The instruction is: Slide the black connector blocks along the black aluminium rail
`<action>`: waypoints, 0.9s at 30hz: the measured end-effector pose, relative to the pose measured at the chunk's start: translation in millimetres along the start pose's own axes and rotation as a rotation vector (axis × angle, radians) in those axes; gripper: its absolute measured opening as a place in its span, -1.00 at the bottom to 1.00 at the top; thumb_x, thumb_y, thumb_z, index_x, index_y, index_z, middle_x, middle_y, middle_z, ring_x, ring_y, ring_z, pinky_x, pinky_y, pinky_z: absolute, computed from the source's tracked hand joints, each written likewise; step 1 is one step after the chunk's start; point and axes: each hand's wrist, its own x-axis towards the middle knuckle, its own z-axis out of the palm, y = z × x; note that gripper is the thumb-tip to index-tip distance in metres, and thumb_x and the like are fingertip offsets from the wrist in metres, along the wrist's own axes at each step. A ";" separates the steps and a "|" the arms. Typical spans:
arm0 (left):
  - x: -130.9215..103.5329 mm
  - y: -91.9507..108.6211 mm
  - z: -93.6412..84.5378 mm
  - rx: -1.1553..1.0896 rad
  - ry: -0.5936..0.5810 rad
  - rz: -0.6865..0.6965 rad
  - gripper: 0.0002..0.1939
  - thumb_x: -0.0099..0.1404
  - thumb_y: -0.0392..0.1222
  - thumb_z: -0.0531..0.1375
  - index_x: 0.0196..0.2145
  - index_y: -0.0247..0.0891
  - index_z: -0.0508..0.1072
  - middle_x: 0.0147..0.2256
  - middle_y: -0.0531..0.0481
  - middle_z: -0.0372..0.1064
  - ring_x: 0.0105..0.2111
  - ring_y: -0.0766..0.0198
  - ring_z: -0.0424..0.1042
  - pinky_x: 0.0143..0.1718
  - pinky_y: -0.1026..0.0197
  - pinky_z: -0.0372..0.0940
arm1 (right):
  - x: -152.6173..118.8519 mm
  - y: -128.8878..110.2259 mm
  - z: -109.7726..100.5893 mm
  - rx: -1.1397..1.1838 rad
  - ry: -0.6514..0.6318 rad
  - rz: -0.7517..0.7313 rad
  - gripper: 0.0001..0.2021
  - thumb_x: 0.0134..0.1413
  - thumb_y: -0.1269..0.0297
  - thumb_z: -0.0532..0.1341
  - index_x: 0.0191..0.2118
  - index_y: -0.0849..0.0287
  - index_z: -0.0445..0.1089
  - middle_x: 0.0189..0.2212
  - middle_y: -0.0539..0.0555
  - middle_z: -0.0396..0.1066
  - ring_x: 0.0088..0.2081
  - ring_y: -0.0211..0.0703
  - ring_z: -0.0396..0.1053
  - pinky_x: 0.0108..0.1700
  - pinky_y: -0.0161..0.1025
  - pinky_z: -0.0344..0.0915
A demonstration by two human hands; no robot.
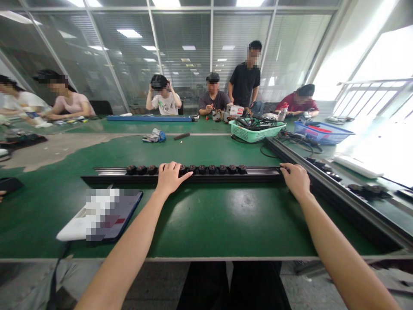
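Observation:
A long black rail (pixel 213 178) lies crosswise on the green table in front of me. A row of small black round parts (pixel 212 169) sits in its channel. My left hand (pixel 170 177) is laid over the rail left of its middle, fingers curled across the row and thumb stretched to the right. The hand covers some of the round parts. At the rail's right end, my right hand (pixel 296 180) has thumb and fingers pinched together. A dark bit shows by those fingertips, too small to name.
A second long rail (pixel 335 193) runs along the right, with more black parts (pixel 368 190) beyond it. A white device and a tablet-like slab (pixel 129 215) lie at left. Farther back are a green basket (pixel 254 134) of cables, a blue basket (pixel 325 137) and several people.

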 end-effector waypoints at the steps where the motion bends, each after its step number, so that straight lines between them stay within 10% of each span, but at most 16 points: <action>1: -0.1 0.1 -1.0 0.003 -0.002 0.004 -0.22 0.40 0.45 -0.10 0.07 -0.26 0.49 0.03 -0.29 0.43 0.08 -0.14 0.34 0.20 -0.13 0.04 | -0.2 -0.7 -0.4 -0.004 -0.001 0.004 -0.60 0.28 0.16 0.09 0.07 0.12 0.57 -0.11 0.24 0.49 -0.08 0.10 0.37 -0.09 -0.05 0.29; 27: -0.8 -1.8 -16.1 0.044 0.053 0.041 -0.23 0.43 0.43 -0.10 0.03 -0.31 0.52 -0.02 -0.29 0.46 0.02 -0.13 0.39 0.16 -0.15 0.11 | 6.2 -0.5 -4.1 -0.089 -0.090 0.026 -0.53 0.41 0.07 -0.07 0.12 0.11 0.47 -0.26 0.24 0.54 -0.18 0.12 0.44 -0.09 -0.07 0.28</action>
